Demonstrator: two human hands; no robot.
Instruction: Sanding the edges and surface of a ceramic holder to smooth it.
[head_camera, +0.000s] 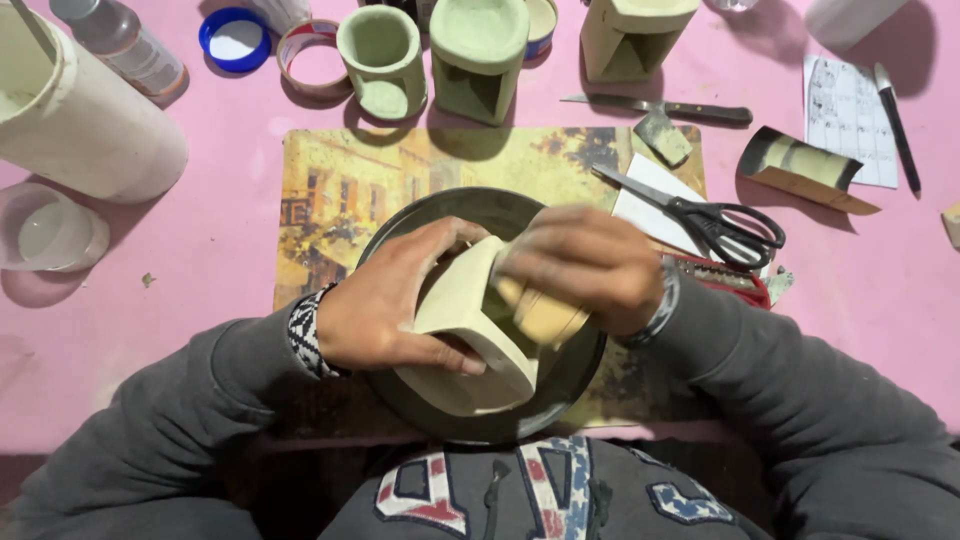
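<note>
Two hands on one clay piece. Left hand (385, 305) wraps the pale clay box (470, 330) from its left side, thumb low on the front wall, fingers over the top edge; looks like a steadying grip so the piece does not turn or tip. Right hand (580, 265) is closed over a tan sponge (545, 315), pressed against the box's upper right face. Hand is blurred, so it is likely mid-rub. The box sits tilted, open cut-out facing the person, resting in a dark round dish (400, 235), which probably catches drips and crumbs. The dish stands on a printed mat (340, 190) that covers the pink table (200, 260) just under the work.

Just right of the right hand: black scissors (700, 215) lying on a white card (650, 180), blades pointing up-left, with a red-edged tool (725, 280) below them, partly hidden by the sleeve. Further back, a knife (660, 108) and a small scraper (663, 137) lie near the mat's top edge, within easy reach.

Back row: green cup (383, 55) and two more cut-out clay pieces (478, 60) (630, 40), upright, set apart from the work, seemingly finished or drying. Far left: big white cylinder (85, 115), clear tub (45, 230), bottle (120, 40), blue lid (235, 38), tape roll (318, 58). Far right: curled strip (800, 168), paper sheet (850, 105), pen (897, 125).
</note>
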